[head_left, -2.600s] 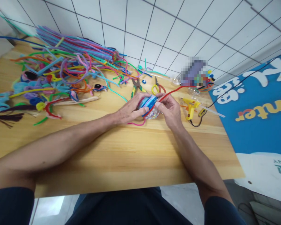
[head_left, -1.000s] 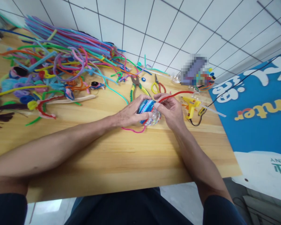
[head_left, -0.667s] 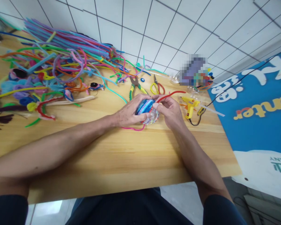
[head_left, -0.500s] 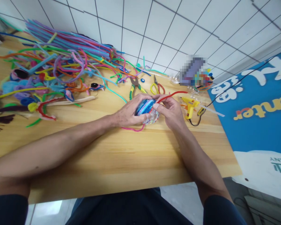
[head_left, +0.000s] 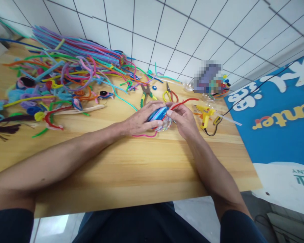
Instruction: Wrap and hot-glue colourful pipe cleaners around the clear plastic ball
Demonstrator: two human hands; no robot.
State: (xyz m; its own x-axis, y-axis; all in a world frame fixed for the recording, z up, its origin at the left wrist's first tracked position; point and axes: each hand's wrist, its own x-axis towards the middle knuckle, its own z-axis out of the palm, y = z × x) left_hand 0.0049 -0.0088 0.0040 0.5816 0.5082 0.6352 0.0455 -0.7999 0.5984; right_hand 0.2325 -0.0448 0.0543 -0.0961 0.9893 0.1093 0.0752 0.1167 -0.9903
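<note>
Fingers (head_left: pixel 154 124) of the left hand (head_left: pixel 140 118) clamp a striped ball (head_left: pixel 166 125); those of the right hand (head_left: pixel 184 118) pinch a red stem (head_left: pixel 188 101) against it.
Part wrapped, part clear, the ball sits between both hands over the desk (head_left: pixel 142 168). A steady left grip, with the right thumb (head_left: pixel 173 115) pressing the stem flush beside the blue strands (head_left: pixel 158 115), would likely lay it neatly.
</note>
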